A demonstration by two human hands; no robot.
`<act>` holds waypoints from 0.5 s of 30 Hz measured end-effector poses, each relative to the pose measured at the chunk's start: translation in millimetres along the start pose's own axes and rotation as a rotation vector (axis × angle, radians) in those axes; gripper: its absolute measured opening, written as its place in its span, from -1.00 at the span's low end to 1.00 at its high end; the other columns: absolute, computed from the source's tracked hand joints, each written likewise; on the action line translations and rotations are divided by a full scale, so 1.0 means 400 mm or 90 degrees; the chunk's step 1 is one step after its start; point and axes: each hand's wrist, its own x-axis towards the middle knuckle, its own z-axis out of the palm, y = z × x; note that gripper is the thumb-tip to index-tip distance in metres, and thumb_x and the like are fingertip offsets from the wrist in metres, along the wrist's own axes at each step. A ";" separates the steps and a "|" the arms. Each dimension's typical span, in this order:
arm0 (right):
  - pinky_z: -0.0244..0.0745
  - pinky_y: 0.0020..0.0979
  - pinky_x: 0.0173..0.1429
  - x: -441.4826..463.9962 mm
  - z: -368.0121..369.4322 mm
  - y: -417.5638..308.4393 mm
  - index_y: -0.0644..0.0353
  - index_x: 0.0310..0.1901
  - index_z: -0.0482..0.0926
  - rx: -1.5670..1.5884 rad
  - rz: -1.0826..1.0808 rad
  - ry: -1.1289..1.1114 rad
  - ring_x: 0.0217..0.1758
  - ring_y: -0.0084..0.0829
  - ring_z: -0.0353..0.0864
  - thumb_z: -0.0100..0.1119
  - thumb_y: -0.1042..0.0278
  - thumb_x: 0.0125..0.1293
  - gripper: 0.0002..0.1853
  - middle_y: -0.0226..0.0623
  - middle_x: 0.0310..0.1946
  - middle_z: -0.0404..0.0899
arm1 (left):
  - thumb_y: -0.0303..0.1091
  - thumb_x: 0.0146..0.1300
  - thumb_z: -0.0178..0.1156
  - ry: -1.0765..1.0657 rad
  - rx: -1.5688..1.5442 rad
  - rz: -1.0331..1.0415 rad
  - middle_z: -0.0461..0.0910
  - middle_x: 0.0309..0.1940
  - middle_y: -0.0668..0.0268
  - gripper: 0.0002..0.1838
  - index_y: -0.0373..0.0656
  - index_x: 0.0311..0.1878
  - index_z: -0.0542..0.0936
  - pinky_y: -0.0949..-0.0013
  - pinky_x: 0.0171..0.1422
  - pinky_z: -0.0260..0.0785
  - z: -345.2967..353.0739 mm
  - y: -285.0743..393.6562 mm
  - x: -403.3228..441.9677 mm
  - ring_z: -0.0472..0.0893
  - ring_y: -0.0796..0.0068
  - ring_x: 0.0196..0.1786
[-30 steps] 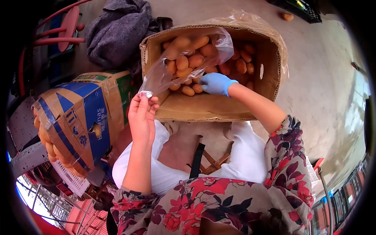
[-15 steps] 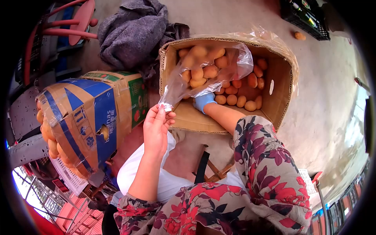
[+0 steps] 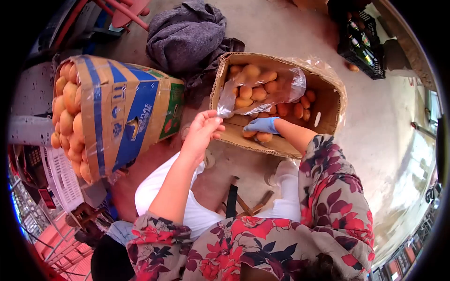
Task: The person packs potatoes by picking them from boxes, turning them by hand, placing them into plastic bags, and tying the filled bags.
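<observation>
My left hand [image 3: 205, 129] is closed in a pinch on the edge of a clear plastic bag [image 3: 226, 104], at the near left corner of an open cardboard box [image 3: 234, 136]. The bag's film stretches over part of a pile of oval orange fruits [image 3: 258, 93]; their exact kind is unclear. Inside the box near its front wall, my right hand [image 3: 261, 125] wears a blue glove. Its fingers curl over oval orange fruits [image 3: 264, 137], two of which show below the glove. The fingertips are partly hidden.
On the left, a printed cardboard box [image 3: 105, 122] lies tilted, with fruits [image 3: 70, 105] heaped at its mouth. A dark grey cloth [image 3: 187, 35] is bundled on the floor behind. A black crate with bottles [image 3: 363, 44] stands at the far right, a loose fruit [image 3: 352, 67] beside it.
My gloved hand has drawn out from under the plastic, and fruits now show beneath it. My left hand keeps its pinch on the bag. The whole view has shifted.
</observation>
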 end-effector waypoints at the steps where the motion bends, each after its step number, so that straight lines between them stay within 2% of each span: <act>1: 0.50 -0.29 -0.16 -0.063 0.007 -0.016 0.22 -0.03 0.42 0.141 0.000 -0.008 -0.25 -0.32 0.58 0.02 -0.14 0.19 -0.45 -0.19 -0.29 0.55 | -0.31 0.28 0.07 0.004 0.004 0.031 0.49 -0.15 0.31 -0.65 -0.23 0.08 0.32 0.52 -0.14 0.35 0.000 0.017 -0.004 0.50 0.57 -0.17; 3: 0.53 -0.31 -0.33 -0.194 0.042 -0.045 0.19 -0.13 0.43 0.427 -0.015 -0.018 -0.40 -0.36 0.57 0.02 -0.16 0.20 -0.50 -0.25 -0.44 0.52 | -0.32 0.27 0.08 -0.011 -0.017 0.091 0.49 -0.16 0.33 -0.64 -0.22 0.08 0.32 0.53 -0.15 0.34 0.010 0.060 -0.023 0.50 0.59 -0.18; 4: 0.51 -0.31 -0.50 -0.276 0.072 -0.096 0.14 -0.22 0.43 0.550 -0.050 -0.030 -0.51 -0.30 0.56 -0.01 -0.19 0.22 -0.52 -0.25 -0.53 0.50 | -0.32 0.27 0.08 -0.027 -0.023 0.125 0.49 -0.16 0.33 -0.65 -0.21 0.08 0.33 0.54 -0.15 0.34 0.008 0.078 -0.031 0.50 0.60 -0.17; 6: 0.53 -0.26 -0.47 -0.411 0.134 -0.167 0.16 -0.20 0.43 0.701 -0.121 -0.026 -0.49 -0.24 0.57 -0.05 -0.21 0.23 -0.50 -0.20 -0.51 0.52 | -0.34 0.28 0.06 -0.068 -0.031 0.183 0.51 -0.21 0.39 -0.74 -0.19 0.00 0.42 0.56 -0.15 0.33 0.017 0.111 -0.066 0.51 0.63 -0.19; 7: 0.54 -0.21 -0.47 -0.469 0.165 -0.198 0.19 -0.15 0.42 0.730 -0.181 -0.071 -0.47 -0.20 0.58 -0.09 -0.21 0.25 -0.47 -0.15 -0.49 0.53 | -0.34 0.29 0.05 -0.093 -0.032 0.214 0.51 -0.22 0.40 -0.76 -0.19 -0.02 0.44 0.55 -0.15 0.33 0.022 0.120 -0.076 0.51 0.64 -0.19; 8: 0.55 -0.17 -0.44 -0.485 0.195 -0.200 0.22 -0.07 0.42 0.729 -0.277 -0.053 -0.44 -0.16 0.59 -0.09 -0.21 0.25 -0.43 -0.11 -0.45 0.53 | -0.35 0.29 0.04 -0.119 -0.033 0.233 0.52 -0.24 0.41 -0.79 -0.18 -0.04 0.46 0.55 -0.15 0.33 0.026 0.128 -0.090 0.52 0.65 -0.20; 10: 0.58 -0.19 -0.36 -0.539 0.258 -0.225 0.27 0.06 0.39 0.716 -0.399 -0.122 -0.35 -0.24 0.59 -0.06 -0.18 0.25 -0.38 -0.10 -0.29 0.56 | -0.31 0.31 0.04 -0.174 -0.009 0.253 0.54 -0.24 0.43 -0.80 -0.16 -0.08 0.51 0.56 -0.14 0.34 0.038 0.140 -0.127 0.52 0.66 -0.20; 11: 0.55 -0.20 -0.41 -0.554 0.298 -0.237 0.26 0.09 0.38 0.722 -0.438 -0.062 -0.38 -0.21 0.56 -0.09 -0.25 0.24 -0.33 -0.13 -0.32 0.55 | -0.29 0.32 0.04 -0.210 -0.003 0.252 0.54 -0.23 0.43 -0.79 -0.15 -0.08 0.52 0.56 -0.13 0.34 0.041 0.141 -0.142 0.53 0.65 -0.19; 15: 0.52 -0.17 -0.43 -0.532 0.371 -0.248 0.19 0.00 0.40 0.829 -0.547 -0.059 -0.39 -0.16 0.55 -0.19 -0.31 0.27 -0.36 -0.07 -0.40 0.53 | -0.21 0.33 0.05 -0.376 0.032 0.287 0.54 -0.13 0.41 -0.69 -0.15 0.04 0.51 0.55 -0.05 0.33 0.032 0.144 -0.172 0.51 0.63 -0.12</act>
